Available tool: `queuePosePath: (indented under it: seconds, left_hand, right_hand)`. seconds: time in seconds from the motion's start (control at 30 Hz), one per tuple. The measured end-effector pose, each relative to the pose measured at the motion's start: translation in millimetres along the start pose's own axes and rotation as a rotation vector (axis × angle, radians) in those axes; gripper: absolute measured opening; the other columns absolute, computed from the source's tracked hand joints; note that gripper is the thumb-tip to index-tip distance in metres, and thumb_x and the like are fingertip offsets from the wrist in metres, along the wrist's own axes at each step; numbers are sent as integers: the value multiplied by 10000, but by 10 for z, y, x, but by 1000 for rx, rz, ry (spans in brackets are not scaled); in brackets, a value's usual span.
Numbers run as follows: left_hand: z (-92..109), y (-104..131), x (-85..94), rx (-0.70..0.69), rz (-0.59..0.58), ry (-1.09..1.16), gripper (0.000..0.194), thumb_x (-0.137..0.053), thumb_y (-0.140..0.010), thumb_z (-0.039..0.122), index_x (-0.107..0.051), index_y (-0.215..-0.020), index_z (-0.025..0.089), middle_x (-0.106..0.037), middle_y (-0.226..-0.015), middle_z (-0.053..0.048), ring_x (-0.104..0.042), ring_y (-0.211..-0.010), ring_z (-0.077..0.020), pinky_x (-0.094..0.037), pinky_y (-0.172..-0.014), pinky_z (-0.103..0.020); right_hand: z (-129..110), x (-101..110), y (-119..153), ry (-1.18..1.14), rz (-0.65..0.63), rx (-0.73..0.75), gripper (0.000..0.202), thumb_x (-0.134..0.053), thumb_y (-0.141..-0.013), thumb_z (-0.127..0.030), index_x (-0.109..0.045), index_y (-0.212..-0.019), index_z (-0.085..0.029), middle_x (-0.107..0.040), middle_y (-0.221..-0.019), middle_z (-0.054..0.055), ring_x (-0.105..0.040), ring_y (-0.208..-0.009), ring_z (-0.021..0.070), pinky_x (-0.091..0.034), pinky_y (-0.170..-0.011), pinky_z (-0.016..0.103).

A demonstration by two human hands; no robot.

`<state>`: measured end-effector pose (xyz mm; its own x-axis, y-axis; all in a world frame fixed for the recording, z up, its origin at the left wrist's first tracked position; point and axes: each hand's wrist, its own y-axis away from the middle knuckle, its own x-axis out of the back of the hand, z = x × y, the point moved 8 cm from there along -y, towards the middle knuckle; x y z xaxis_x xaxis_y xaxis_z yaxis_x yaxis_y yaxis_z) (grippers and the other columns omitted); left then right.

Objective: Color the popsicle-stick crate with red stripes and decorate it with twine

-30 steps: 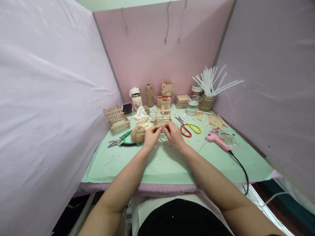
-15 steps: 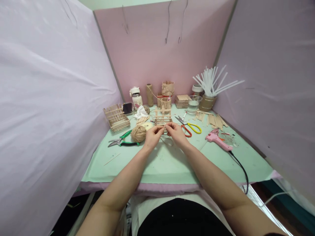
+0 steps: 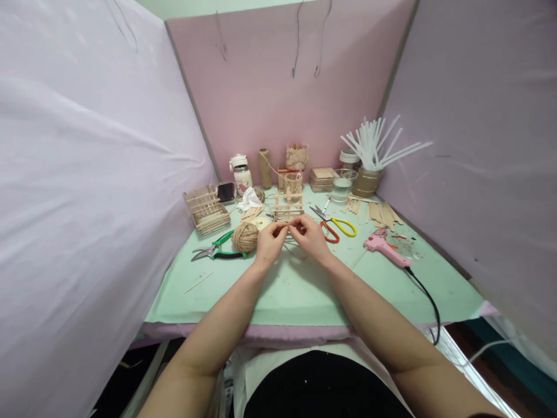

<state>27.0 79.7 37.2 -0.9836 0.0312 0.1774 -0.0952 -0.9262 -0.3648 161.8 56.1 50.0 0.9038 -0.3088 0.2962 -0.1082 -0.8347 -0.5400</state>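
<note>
Pinching something too small to identify, left hand and right hand near-meeting, craft-stick frame at twelve o'clock, twine ball at nine; apparently fine fingertip work, next calling for steady grip.

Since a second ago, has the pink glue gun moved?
No. Judged against the front edge of the green tabletop, the pink glue gun lies in the same place.

Pale-green tabletop | 1 twine ball | 1 pink glue gun | scissors | pruners
</note>
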Motion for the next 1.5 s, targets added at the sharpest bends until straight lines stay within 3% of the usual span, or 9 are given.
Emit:
queuePosePath:
  seconds: [0.13, 0.3, 0.57, 0.77, 0.97, 1.3, 1.5]
  left_hand:
    - [-27, -16, -12, 38, -6, 50, 166, -636, -733, 261, -737, -801, 148, -720, -795, -58, -617, -752, -166, -473, -735, -285]
    - [-84, -24, -45, 132, -33, 193, 172, -653, -713, 284, -715, -774, 136, -699, -751, -55, -604, -704, -153, -473, -726, -293]
    - [-27, 6, -59, 16, -45, 32, 151, -628, -757, 276, -704, -812, 159, -663, -717, -22, -575, -668, -134, -445, -667, -256]
    - [18, 13, -37, -1, -35, 41, 191, -620, -777, 338, -683, -746, 160, -626, -661, -9, -544, -635, -128, -422, -629, -246]
    - [34, 11, 8, -18, 27, -27, 186, -619, -768, 324, -683, -714, 158, -656, -700, -20, -538, -661, -133, -425, -643, -247]
    - [-13, -3, 44, 16, 64, -21, 116, -623, -740, 268, -662, -722, 161, -640, -709, -14, -527, -688, -135, -420, -703, -261]
    - [-138, -26, -34, 123, 24, 155, 161, -654, -719, 313, -635, -731, 153, -604, -691, 1, -511, -677, -119, -421, -672, -243]
  right_hand:
    - [-34, -16, 10, 32, -9, 36, 125, -523, -832, -296, -564, -762, -201, -569, -801, 29, -533, -740, 158, -442, -685, 292]
    - [16, -33, 3, -84, -14, -32, 144, -533, -831, -331, -575, -784, -202, -595, -830, 28, -551, -777, 160, -448, -701, 287]
    - [235, -73, 7, -287, -5, -254, 207, -580, -776, -412, -579, -771, -205, -559, -669, -23, -497, -630, 138, -403, -616, 271]
    - [288, -88, 22, -292, -1, -311, 236, -608, -747, -441, -578, -723, -208, -527, -585, -36, -487, -596, 138, -391, -583, 267]
    - [230, -63, 31, -271, 3, -298, 271, -623, -735, -445, -649, -775, -178, -584, -619, -7, -500, -608, 141, -388, -574, 264]
    - [244, -140, 34, -261, -76, -304, 213, -575, -764, -393, -627, -762, -187, -515, -547, -42, -446, -519, 114, -359, -529, 253]
    - [319, -192, 58, -335, -130, -408, 226, -593, -734, -411, -586, -692, -189, -472, -499, -60, -404, -476, 96, -307, -476, 232]
